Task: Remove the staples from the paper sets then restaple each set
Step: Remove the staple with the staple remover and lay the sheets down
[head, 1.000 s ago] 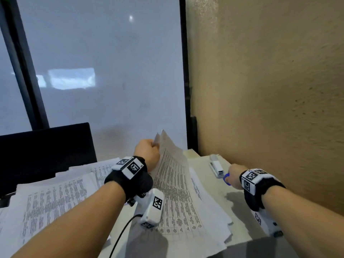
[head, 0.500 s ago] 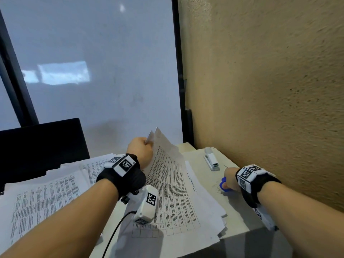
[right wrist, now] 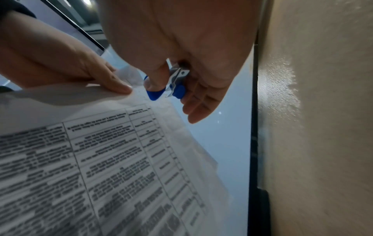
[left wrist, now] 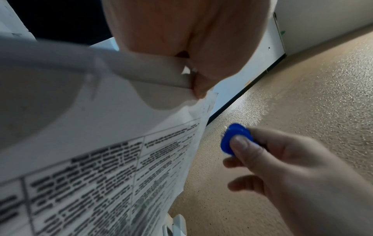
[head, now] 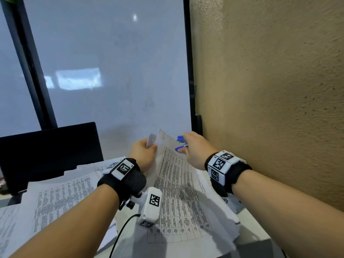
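A printed paper set (head: 176, 183) lies on the table with its far corner lifted. My left hand (head: 147, 151) pinches that corner between thumb and fingers (left wrist: 196, 89). My right hand (head: 188, 146) grips a blue staple remover (head: 181, 141) between thumb and fingers, held in the air just right of the lifted corner. In the right wrist view the staple remover's (right wrist: 175, 86) metal jaws point down toward the paper's (right wrist: 121, 143) top edge, close to the left hand's fingertips (right wrist: 121, 89). No staple can be made out.
More printed paper stacks (head: 55, 198) lie at the left. A black screen (head: 46, 151) stands behind them. A rough tan wall (head: 270, 108) runs close along the right, and a pale panel (head: 111, 71) stands behind the table (head: 255, 229).
My right hand has risen from the table at the right, carrying the blue staple remover up and left to the lifted corner. The left hand keeps pinching the corner.
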Tool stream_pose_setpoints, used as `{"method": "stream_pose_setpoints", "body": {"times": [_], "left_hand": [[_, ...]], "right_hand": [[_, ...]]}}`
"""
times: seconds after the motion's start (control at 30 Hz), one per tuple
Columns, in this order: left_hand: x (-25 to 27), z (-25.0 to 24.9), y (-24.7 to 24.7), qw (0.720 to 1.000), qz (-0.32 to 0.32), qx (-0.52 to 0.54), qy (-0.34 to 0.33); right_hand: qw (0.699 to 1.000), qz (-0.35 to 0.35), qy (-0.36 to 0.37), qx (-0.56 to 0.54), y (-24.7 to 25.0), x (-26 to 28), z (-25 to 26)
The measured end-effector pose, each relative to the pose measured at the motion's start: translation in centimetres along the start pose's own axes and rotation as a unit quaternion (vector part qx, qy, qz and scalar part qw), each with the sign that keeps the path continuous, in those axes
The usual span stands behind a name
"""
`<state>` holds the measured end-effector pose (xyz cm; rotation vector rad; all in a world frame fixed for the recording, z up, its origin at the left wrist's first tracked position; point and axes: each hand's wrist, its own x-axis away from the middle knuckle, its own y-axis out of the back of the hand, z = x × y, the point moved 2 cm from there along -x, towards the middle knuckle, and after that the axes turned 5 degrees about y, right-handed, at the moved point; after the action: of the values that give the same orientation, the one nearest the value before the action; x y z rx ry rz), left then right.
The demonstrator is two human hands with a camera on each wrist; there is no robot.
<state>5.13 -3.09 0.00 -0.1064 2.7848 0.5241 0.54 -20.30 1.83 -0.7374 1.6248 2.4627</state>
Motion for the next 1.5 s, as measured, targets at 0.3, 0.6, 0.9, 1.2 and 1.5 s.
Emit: {"method": "stream_pose_setpoints", "body": {"times": [0.3, 0.6, 0.9, 1.2, 1.5], "left_hand": [[0.8, -1.2, 1.0, 0.993, 0.038, 0.102, -0.037], [0.7, -1.1, 0.6, 0.989, 0.064, 0.120, -0.057], [0.3, -0.4, 0.0, 0.984, 0.073, 0.164, -0.005], [-1.4, 1.7, -0.5, 0.984, 0.026, 0.171, 0.028], [-2.4, 2.7, -0.5, 0.996, -0.008, -0.078, -0.047]], "right_hand": [[0.995, -0.061, 0.039, 0.063, -0.6, -2.9, 3.4], [0.990, -0.070, 0.052, 0.108, -1.5, -3.5, 2.8], [0.996, -0.076, 0.025, 0.042, -2.3, -3.3, 1.9], [0.997, -0.083, 0.005, 0.009, -3.4, -3.5, 0.8], [0.996, -0.082, -0.005, 0.014, -4.4, -3.6, 0.0]]}}
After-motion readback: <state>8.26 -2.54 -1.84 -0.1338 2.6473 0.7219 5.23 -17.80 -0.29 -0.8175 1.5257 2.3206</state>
